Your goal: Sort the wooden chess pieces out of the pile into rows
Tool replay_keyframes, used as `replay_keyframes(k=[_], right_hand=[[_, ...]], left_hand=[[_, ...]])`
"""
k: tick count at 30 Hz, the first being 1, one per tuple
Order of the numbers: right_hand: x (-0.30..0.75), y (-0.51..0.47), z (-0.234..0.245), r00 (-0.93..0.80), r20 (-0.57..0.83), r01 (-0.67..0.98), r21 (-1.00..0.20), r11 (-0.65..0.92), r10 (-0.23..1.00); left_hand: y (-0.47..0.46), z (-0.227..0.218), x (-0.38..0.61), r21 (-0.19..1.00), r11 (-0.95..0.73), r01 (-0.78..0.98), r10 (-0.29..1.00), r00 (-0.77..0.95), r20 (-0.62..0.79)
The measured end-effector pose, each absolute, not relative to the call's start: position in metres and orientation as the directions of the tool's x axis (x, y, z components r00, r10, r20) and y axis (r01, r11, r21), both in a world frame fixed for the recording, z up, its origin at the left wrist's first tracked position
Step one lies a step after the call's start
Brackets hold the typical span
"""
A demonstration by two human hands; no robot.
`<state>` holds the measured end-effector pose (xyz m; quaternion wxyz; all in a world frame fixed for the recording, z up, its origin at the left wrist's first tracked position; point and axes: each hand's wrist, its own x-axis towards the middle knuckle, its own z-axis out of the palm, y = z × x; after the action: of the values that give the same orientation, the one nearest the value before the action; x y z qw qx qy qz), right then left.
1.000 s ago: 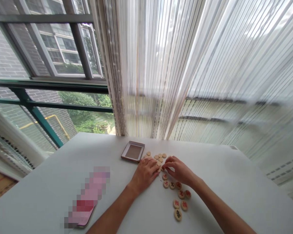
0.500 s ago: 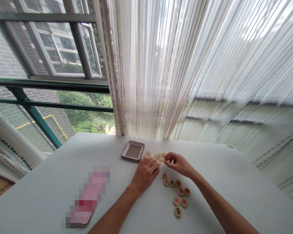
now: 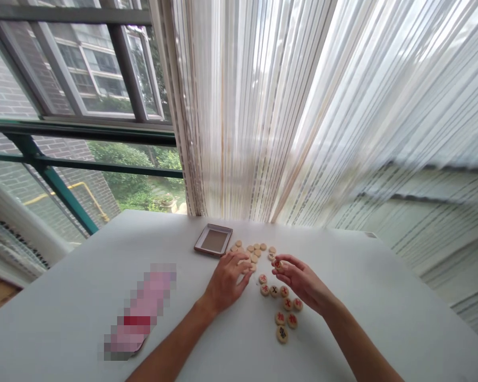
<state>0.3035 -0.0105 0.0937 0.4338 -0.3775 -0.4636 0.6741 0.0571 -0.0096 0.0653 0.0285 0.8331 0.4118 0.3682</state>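
Between the fingertips of my right hand [image 3: 302, 278] is a xiangqi piece [image 3: 278, 265] with a red character, held above the table. My left hand [image 3: 228, 281] rests with fingers spread over plain-side-up pieces, partly hiding some. More blank-faced pieces [image 3: 257, 247] lie just beyond it. A piece with a black mark [image 3: 271, 256] sits beyond my right fingertips. Nearer to me, several face-up pieces form a loose line, among them a red-marked piece [image 3: 280, 318] and a black-marked piece [image 3: 282, 334].
A shallow square box lid or tray [image 3: 214, 240] stands behind my left hand. At the left, a pink blurred object [image 3: 143, 313] lies on the white table [image 3: 75, 286]. Striped sheer curtains [image 3: 242, 132] hang along the far edge, beside an open window [image 3: 87, 69].
My right hand has picked up a red-marked piece and drawn back toward me. A black-marked piece now shows near the blank ones. My left fingers have spread. The view has shifted slightly.
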Motion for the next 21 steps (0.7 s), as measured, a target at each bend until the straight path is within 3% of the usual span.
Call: replay_keyframes(k=[5, 10, 14, 17, 21], right_hand=[[0.306, -0.024, 0.097, -0.297, -0.084, -0.185, -0.972, -0.143, 0.951], [0.296, -0.037, 0.088, -0.253, 0.014, -0.019, -1.000, 0.010, 0.967], [0.286, -0.048, 0.079, -0.274, 0.132, 0.098, -0.981, 0.164, 0.953], [0.280, -0.055, 0.072, -0.309, 0.299, 0.248, -0.891, 0.380, 0.903], [0.275, -0.060, 0.063, -0.437, 0.417, 0.408, -0.698, 0.589, 0.797]], left_hand=[[-0.021, 0.070, 0.047, 0.465, -0.641, 0.610, 0.747, 0.359, 0.559], [-0.031, 0.065, 0.050, 0.632, -0.572, 0.522, 0.818, 0.304, 0.489], [-0.040, 0.062, 0.059, 0.876, -0.353, 0.328, 0.919, 0.295, 0.260], [-0.046, 0.060, 0.069, 0.983, -0.147, 0.114, 0.925, 0.369, 0.096], [-0.051, 0.054, 0.076, 1.000, -0.003, -0.018, 0.909, 0.416, 0.010]])
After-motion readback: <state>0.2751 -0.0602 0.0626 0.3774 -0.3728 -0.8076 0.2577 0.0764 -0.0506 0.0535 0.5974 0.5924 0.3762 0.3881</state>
